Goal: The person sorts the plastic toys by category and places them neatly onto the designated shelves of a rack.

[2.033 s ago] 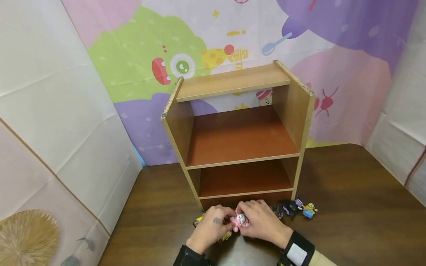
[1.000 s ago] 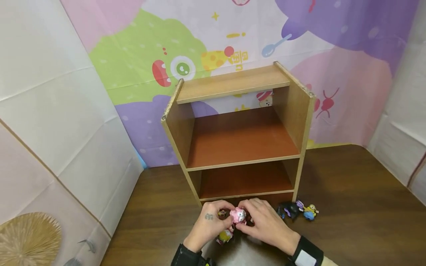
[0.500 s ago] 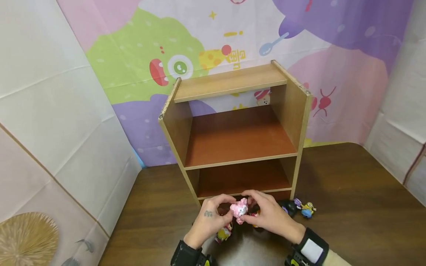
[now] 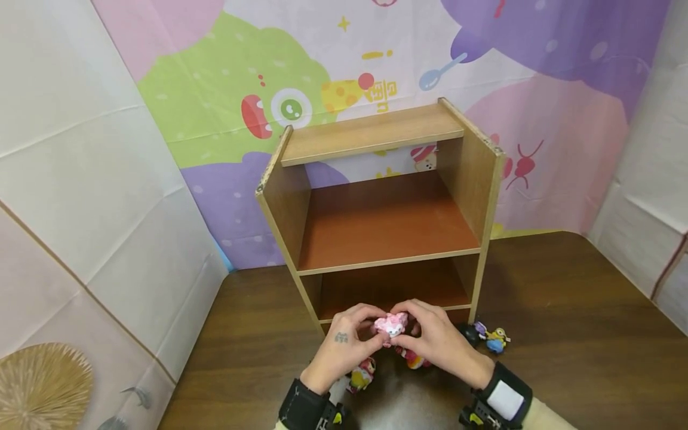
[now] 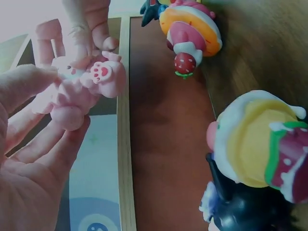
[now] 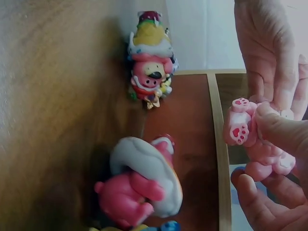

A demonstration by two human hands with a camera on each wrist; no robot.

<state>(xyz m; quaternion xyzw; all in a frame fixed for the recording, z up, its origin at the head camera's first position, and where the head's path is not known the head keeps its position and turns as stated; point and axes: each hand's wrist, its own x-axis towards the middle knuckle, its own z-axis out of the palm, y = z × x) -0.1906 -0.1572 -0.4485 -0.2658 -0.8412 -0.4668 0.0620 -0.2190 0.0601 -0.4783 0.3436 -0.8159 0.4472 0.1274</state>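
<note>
Both hands hold a small pink toy figurine [image 4: 391,323] with a white face, in front of the shelf's lower boards. My left hand [image 4: 346,346] pinches it from the left between thumb and fingers. From the other side, my right hand [image 4: 438,340] grips it the same way. Red paw prints mark the feet of the pink figurine [image 5: 72,103] in the left wrist view. Below the hands stand a figurine with a yellow top [image 4: 362,376] and a pink figurine with a ring round it [image 4: 412,359], partly hidden by the right hand.
A wooden shelf unit [image 4: 389,261] with reddish-brown boards stands behind the hands on a brown table [image 4: 580,334]. To the right are a black figurine [image 4: 472,335] and a yellow-and-blue figurine [image 4: 497,340]. A printed cloth [image 4: 215,119] hangs behind.
Both hands have risen with the pink figurine, up towards the shelf boards, and its pose has turned between the fingers. The ringed figurine beneath the right hand has come into sight.
</note>
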